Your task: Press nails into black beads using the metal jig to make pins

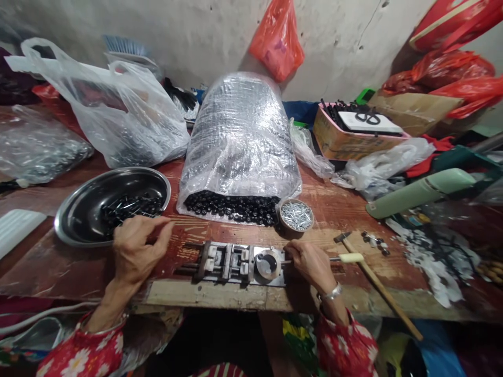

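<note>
We sit at a worn, red-stained wooden workbench [58, 267], our left hand [137, 251] half curled, its fingertips pinched together just beside a stainless steel bowl [78, 222] of small black parts [133, 207]; whether those fingertips hold anything is too small to tell. Our right hand [310, 264], loosely bent, rests at the right end of a metal jig [236, 264], which lies near the bench's front edge between both hands. That hand sits over a thin rod with a cream grip [350, 257], though we cannot tell if it has hold of it. Just beyond the jig are a round tin of nails [296, 215] and a foil-lined plastic bag [239, 136], its mouth full of black beads [231, 207]. A wooden-handled hammer [377, 283] lies to the right.
</note>
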Tool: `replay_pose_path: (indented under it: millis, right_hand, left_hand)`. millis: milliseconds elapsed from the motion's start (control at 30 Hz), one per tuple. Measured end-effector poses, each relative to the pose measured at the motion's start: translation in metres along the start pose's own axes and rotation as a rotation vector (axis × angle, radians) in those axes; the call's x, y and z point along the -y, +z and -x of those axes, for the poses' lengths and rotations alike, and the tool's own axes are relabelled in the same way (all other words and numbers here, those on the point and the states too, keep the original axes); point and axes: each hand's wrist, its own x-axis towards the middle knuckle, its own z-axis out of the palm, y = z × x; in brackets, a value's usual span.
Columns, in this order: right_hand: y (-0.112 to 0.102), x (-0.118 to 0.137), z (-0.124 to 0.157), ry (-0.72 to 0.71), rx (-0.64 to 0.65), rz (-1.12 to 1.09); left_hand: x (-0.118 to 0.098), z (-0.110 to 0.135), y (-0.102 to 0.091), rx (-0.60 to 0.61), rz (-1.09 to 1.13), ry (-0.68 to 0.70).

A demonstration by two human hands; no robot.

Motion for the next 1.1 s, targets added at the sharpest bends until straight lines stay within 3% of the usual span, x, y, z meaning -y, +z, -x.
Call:
replay_pose_path:
  millis: [167, 300, 567, 867, 1000, 1100]
  right_hand:
    - [-0.005, 0.0, -0.009, -0.018, 0.043, -0.073]
    - [-0.002, 0.001, -0.01, -0.023, 0.03, -0.12]
    - [0.0, 0.006, -0.012, -0.028, 0.024, -0.192]
    - [0.004, 0.008, -0.011, -0.042, 0.013, -0.066]
    - [0.0, 0.001, 0.002, -0.04, -0.077, 0.001]
    - [-0.002, -0.021, 0.012, -0.023, -0.257, 0.15]
  left_hand:
    - [-0.045, 0.02, 0.011, 0.242, 0.317, 0.098]
    - [-0.062, 0.036, 0.022, 0.292, 0.38, 0.079]
    - [-0.064, 0.05, 0.04, 0.265, 0.471, 0.003]
    - [-0.061, 0.053, 0.042, 0.281, 0.495, -0.004]
    - [-0.062, 0.053, 0.041, 0.268, 0.512, 0.008]
    - [-0.062, 0.053, 0.041, 0.237, 0.499, 0.037]
